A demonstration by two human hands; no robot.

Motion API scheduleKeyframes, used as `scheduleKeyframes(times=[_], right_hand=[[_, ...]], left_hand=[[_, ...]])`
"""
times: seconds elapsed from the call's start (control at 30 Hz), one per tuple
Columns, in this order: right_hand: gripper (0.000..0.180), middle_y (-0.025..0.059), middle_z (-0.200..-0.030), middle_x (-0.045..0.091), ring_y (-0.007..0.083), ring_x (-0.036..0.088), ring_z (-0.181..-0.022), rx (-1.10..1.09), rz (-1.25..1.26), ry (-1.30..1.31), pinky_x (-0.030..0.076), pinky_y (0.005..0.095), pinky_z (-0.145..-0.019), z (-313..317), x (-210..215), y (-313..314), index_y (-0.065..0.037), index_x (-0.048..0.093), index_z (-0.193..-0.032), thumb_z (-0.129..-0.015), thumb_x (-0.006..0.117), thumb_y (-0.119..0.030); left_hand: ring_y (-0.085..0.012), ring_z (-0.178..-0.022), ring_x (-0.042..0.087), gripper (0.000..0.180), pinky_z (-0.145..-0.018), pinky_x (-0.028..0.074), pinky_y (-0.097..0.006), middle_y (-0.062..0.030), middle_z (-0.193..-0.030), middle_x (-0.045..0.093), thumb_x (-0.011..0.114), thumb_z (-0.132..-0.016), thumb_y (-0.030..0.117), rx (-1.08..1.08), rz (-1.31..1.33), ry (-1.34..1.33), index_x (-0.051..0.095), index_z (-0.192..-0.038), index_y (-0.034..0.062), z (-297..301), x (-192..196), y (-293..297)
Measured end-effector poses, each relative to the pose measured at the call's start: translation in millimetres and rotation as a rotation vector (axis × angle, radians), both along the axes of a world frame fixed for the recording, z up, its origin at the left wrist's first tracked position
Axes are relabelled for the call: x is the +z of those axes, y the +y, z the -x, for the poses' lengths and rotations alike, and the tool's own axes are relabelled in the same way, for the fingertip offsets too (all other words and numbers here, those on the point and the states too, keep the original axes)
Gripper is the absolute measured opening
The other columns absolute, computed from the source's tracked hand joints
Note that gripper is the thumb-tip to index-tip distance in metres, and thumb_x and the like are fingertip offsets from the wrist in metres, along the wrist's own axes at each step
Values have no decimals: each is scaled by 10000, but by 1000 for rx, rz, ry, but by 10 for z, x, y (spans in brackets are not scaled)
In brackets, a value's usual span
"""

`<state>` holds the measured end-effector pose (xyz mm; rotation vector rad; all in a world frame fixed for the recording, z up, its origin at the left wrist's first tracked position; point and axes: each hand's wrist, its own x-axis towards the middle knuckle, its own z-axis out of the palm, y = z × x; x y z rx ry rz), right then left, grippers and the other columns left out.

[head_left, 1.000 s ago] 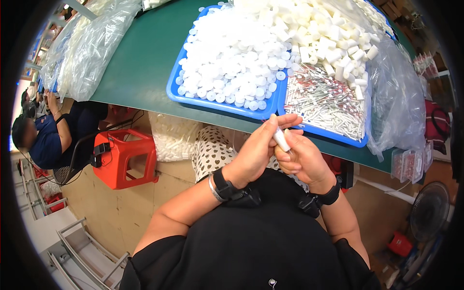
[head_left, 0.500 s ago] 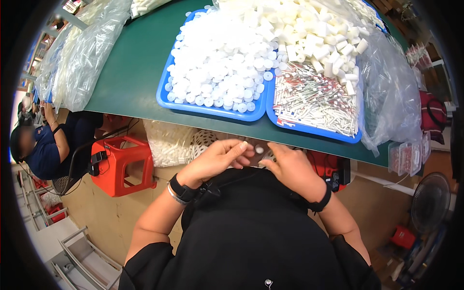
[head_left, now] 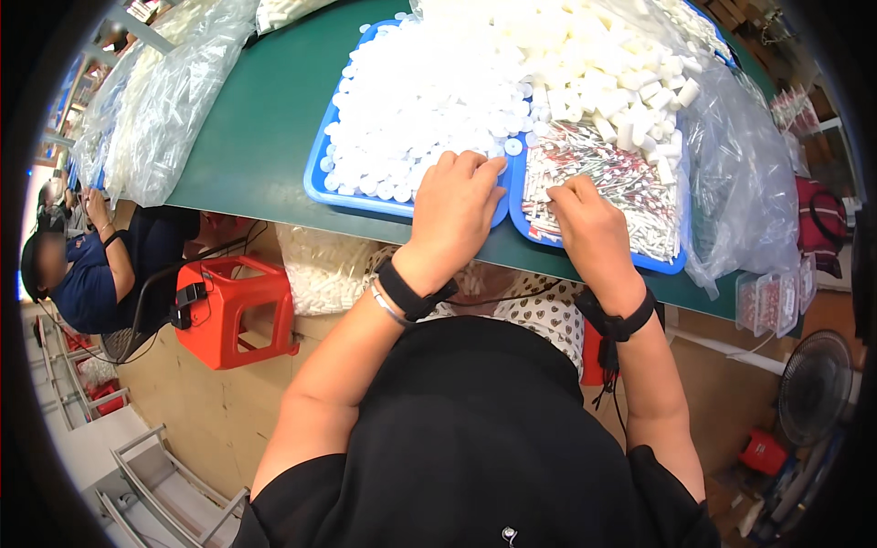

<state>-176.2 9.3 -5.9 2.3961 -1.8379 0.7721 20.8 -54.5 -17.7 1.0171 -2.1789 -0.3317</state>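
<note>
My left hand (head_left: 455,212) reaches over the front right part of a blue tray (head_left: 317,173) heaped with small white translucent discs (head_left: 402,110). Its fingers curl down among the discs and look closed, but their tips are hidden. To the right, my right hand (head_left: 592,228) is over a second blue tray (head_left: 674,265) full of thin white pin-like parts with red and grey wire-like ends (head_left: 626,196). Thumb and fingertips are pinched together at the pile; whatever they hold is too small to make out.
Cream-white foam-like cylinders (head_left: 630,82) are piled behind the right tray. Clear plastic bags lie on the green table (head_left: 247,137) at both sides. A red stool (head_left: 233,310) and a seated person (head_left: 87,274) are at the left; a fan (head_left: 816,384) stands at the right.
Both hands have moved forward from in front of the table edge to the trays, the left to the discs and the right to the pin-like parts. A small white piece earlier between them no longer shows.
</note>
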Motion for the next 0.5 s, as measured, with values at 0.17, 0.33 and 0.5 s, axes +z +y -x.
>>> scheduleKeyframes(times=[0.17,0.33,0.5], right_hand=[[158,109,-944,670,277,660,-675,17,161,-230,520,345,-570,-7,75,70,-37,652,-950,-809,710,3],[117,88,-777,675,245,651,-661,-57,94,-286,492,330,-563,-65,284,171,-35,657,-898,-808,731,-23],[90,77,-738,659,230,610,-627,-42,145,-262,463,338,-552,-71,296,165,-41,671,-861,-807,742,-51]], left_hand=[[-280,-846,602,160,-730,499,-390,-56,-916,650,700,-826,113,108,-21,-29,698,-985,92,96,-38,-71],[-282,-814,614,90,-715,503,-384,-63,-899,648,689,-839,111,127,-40,40,698,-925,88,75,-52,-86],[-247,-844,634,79,-715,507,-354,-76,-902,651,658,-876,83,116,-112,141,674,-945,48,37,-40,-86]])
